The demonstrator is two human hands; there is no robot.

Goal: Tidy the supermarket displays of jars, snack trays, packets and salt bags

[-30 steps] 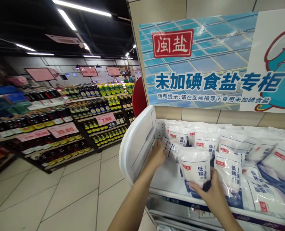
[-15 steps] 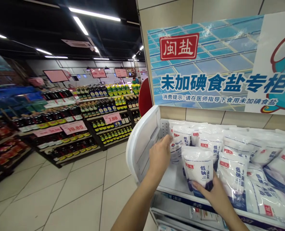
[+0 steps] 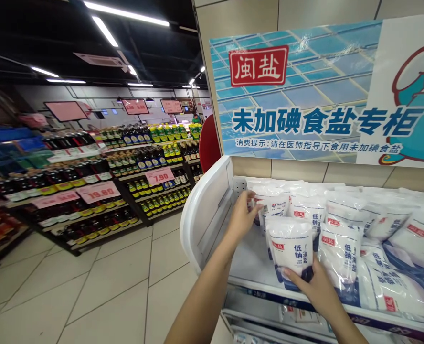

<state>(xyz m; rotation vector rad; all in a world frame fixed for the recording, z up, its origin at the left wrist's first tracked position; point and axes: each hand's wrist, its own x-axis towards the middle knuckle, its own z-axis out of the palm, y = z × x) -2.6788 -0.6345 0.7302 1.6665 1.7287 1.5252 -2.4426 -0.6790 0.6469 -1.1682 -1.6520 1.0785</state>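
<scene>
My right hand (image 3: 314,284) is closed on the lower right of a white-and-blue salt bag (image 3: 291,243), thumb across its front. The bag stands upright at the front of the white shelf (image 3: 246,267), with another bag partly hidden behind it. My left hand (image 3: 243,215) is at the back left of the shelf, beside a salt bag (image 3: 274,203) in the rear row. Its thumb and fingers are apart; whether the fingertips touch that bag is unclear. Several more salt bags (image 3: 341,258) fill the shelf to the right, some upright and some leaning or lying.
A white curved side panel (image 3: 194,229) bounds the shelf on the left. A blue sign (image 3: 305,95) hangs on the tiled wall above. Lower shelves (image 3: 248,306) hold more packets. Across the tiled floor (image 3: 119,282) stand racks of bottles (image 3: 158,157) with pink price cards.
My left hand has loosened from its pinch at the rear bag's edge, and its fingers have spread. That bag has turned. My right hand keeps its hold. The view has shifted slightly right.
</scene>
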